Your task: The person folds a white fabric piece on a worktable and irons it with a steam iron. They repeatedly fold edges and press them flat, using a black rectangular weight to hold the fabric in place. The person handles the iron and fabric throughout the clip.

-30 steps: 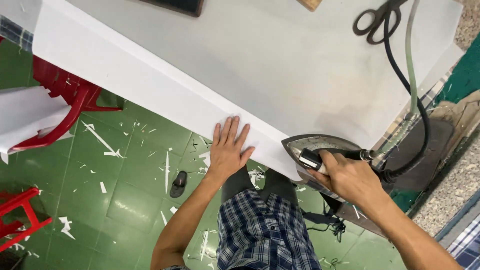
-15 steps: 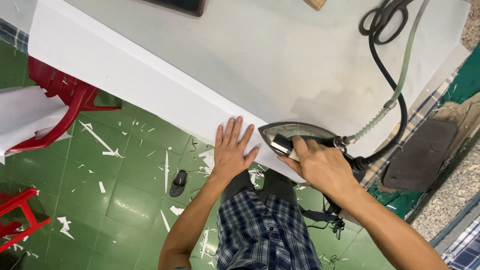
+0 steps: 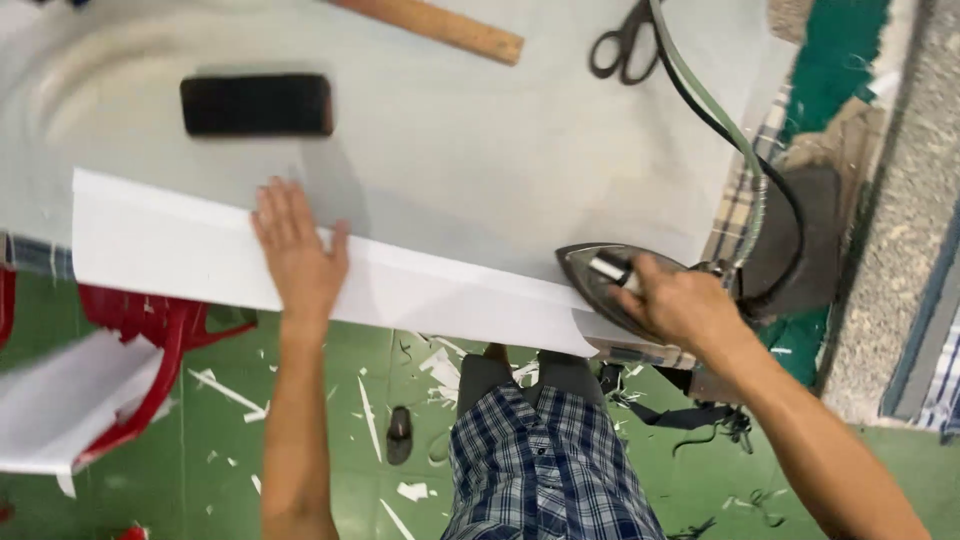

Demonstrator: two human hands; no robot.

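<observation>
Left hand point(image 3: 298, 252) flat on fabric point(image 3: 420, 290); right hand point(image 3: 678, 305) grips iron point(image 3: 600, 280).

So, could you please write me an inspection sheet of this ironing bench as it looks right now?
Surface: white cloth-covered table, fabric edge folded down along the near side.
Job's things: iron on the folded white fabric.
Clutter: black rectangular block, wooden ruler, scissors.
Grippers: left hand flat on the fold; right hand gripping the iron's handle.
Cables: black cord and green hose run from the iron across the table.
Surroundings: green tiled floor littered with white scraps, red plastic chair.
</observation>
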